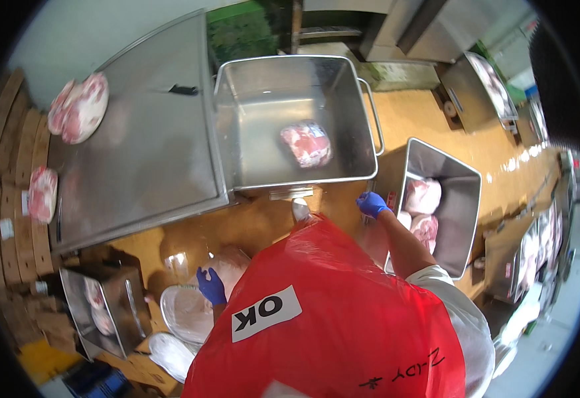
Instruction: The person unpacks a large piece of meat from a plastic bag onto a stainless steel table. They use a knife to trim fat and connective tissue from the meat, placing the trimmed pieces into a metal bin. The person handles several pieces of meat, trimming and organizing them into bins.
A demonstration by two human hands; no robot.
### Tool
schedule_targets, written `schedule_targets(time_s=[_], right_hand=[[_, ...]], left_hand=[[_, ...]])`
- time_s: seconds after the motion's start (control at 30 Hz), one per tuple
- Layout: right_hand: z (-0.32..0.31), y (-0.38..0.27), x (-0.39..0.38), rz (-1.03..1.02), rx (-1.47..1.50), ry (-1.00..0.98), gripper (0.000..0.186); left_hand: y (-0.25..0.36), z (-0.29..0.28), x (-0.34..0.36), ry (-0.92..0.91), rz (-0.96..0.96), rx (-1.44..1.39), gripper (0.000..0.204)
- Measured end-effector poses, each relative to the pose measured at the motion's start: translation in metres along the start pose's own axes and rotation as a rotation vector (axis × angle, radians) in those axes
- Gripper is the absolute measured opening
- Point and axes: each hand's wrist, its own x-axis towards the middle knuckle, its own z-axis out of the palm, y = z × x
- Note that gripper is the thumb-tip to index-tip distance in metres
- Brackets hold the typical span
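Note:
My right hand (373, 204), in a blue glove, is curled closed beside the front right corner of a big steel bin (283, 176); nothing shows in its fingers. One wrapped piece of raw meat (306, 143) lies on that bin's floor. My right forearm passes over the edge of a second steel bin (459, 205), which holds several pieces of meat (423, 196). Lower left, my left hand (211, 285), also blue-gloved, has its fingers apart and holds nothing. It is close to a plastic-lined container (178, 306) with pale contents. A red apron (343, 285) covers my front.
To the left stands a steel table (147, 152) bearing a black-handled knife (184, 89) and two meat pieces (81, 109). Stacked cardboard boxes (8, 199) line its far left side. A smaller steel bin (131, 308) is lower left. More loaded bins (466, 99) stand at the right.

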Motion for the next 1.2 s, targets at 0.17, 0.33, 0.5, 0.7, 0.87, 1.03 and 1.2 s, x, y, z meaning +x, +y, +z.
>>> schedule_targets(time_s=[0.17,0.33,0.5,0.7,0.87,1.03,1.2], right_hand=[[0.044,0.045,-0.027,0.152,0.193,-0.041,0.037],[0.08,0.098,-0.041,0.281,0.062,-0.203,0.045],[0.107,0.123,-0.054,0.499,0.174,0.021,0.041],[0.086,0.082,-0.07,0.493,0.401,0.164,0.037],[0.044,0.034,-0.098,0.553,0.371,0.06,0.041],[0.043,0.05,-0.085,0.322,0.137,0.037,0.041],[0.007,0.045,-0.022,0.423,0.242,0.133,0.036]], left_hand=[[0.05,0.011,0.059,-0.06,0.214,0.022,0.03],[0.183,0.03,0.127,-0.103,0.264,-0.152,0.034],[0.258,0.048,0.195,-0.216,0.426,-0.2,0.035],[0.269,0.079,0.222,-0.224,0.422,-0.187,0.032],[0.307,0.113,0.226,-0.344,0.523,-0.272,0.031],[0.344,0.136,0.226,-0.359,0.532,-0.334,0.025],[0.342,0.145,0.237,-0.405,0.511,-0.233,0.023]])
